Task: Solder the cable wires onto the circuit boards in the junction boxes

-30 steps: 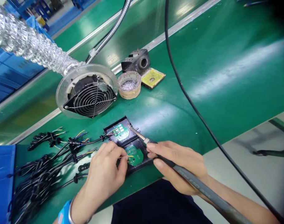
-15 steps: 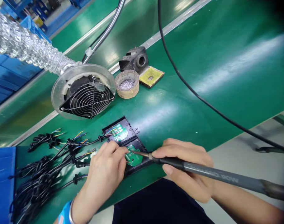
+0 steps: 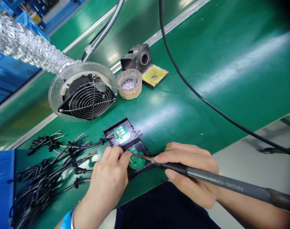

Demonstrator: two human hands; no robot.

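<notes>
My right hand (image 3: 192, 171) grips a grey and black soldering iron (image 3: 216, 178), its tip on or just over the lower green circuit board (image 3: 137, 162). Closed at that board's left edge, my left hand (image 3: 111, 175) pinches something small, probably a wire end, mostly hidden by the fingers. Both this board and an upper green board (image 3: 123, 136) sit in black plastic housings (image 3: 133, 127). Coloured wires from a black cable (image 3: 93, 145) reach the upper board.
Black cables (image 3: 40, 184) lie heaped at the left beside a blue bin (image 3: 2, 187). Behind are a round fan (image 3: 92, 103), a solder bowl (image 3: 129, 92), an iron holder (image 3: 143, 58) and a yellow sponge (image 3: 155, 75). A black cord (image 3: 195, 90) crosses the right side.
The view has shifted slightly, so the fan and bowl appear a little further left and up. Both hands keep nearly the same pose, with the iron still at the lower board.
</notes>
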